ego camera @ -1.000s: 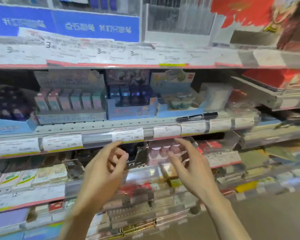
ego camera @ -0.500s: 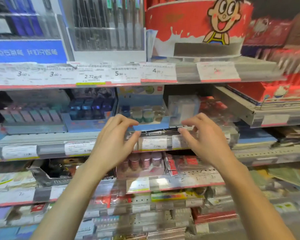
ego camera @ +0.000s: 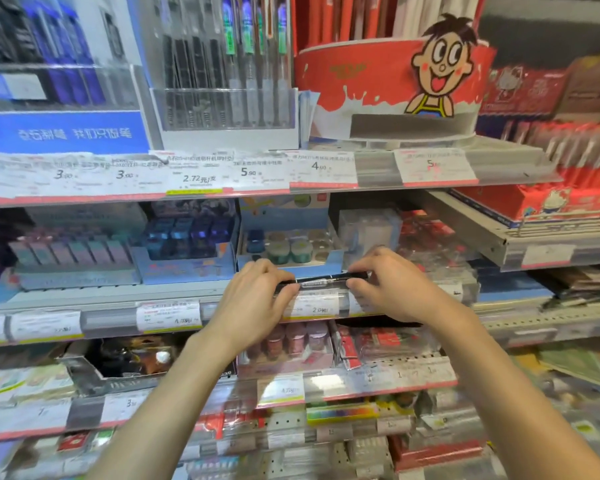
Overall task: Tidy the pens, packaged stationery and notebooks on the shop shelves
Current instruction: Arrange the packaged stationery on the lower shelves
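Pinching a black pen (ego camera: pixel 321 279) by its ends, left hand (ego camera: pixel 257 299) and right hand (ego camera: pixel 392 289) risk knocking the round-pot tray (ego camera: pixel 291 261) just behind it.

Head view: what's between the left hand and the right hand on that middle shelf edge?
In the head view, a black pen spans the gap, the left hand and right hand each gripping one end, just above the price label.
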Available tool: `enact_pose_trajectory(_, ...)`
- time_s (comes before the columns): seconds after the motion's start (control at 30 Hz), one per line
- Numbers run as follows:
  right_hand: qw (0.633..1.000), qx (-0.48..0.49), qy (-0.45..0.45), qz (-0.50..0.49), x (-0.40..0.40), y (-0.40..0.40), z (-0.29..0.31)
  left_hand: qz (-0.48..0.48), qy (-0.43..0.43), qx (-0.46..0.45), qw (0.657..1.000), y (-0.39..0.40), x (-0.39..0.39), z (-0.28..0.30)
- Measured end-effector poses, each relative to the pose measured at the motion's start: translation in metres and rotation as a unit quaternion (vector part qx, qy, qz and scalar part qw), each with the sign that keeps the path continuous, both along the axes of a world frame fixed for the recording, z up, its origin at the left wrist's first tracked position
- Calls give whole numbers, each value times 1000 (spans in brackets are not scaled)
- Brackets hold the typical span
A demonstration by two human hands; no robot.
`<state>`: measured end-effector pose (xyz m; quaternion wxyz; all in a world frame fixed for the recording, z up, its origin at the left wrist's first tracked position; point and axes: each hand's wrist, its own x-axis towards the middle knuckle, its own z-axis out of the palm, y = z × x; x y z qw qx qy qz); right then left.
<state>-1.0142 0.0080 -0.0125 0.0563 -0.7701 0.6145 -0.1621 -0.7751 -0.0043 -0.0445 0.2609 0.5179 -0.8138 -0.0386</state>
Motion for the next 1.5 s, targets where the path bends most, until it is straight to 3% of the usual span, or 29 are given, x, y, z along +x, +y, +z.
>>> enact_pose_trajectory(0.47,998,14,-65,-23,6,-2,10,-17,28,-3,999,-7,6,-1)
enact_pose_trajectory(0.73,993,-66,-99,-15,9,4,24,-26,87,-33,995,-6,15,4)
enact_pose_trajectory(0.93,990,-60,-127,-23,3,33,26,-113,122,-92,982,9,16,14)
enact_pose_trajectory(1.2,985,34,-150,-77,-35,91,-35,-159,131,-7,979,48,-18,-53)
enact_pose_trajectory(1.5,976,77,-184,-85,-89,95,-119,-128,59,54,989,56,-72,-119)
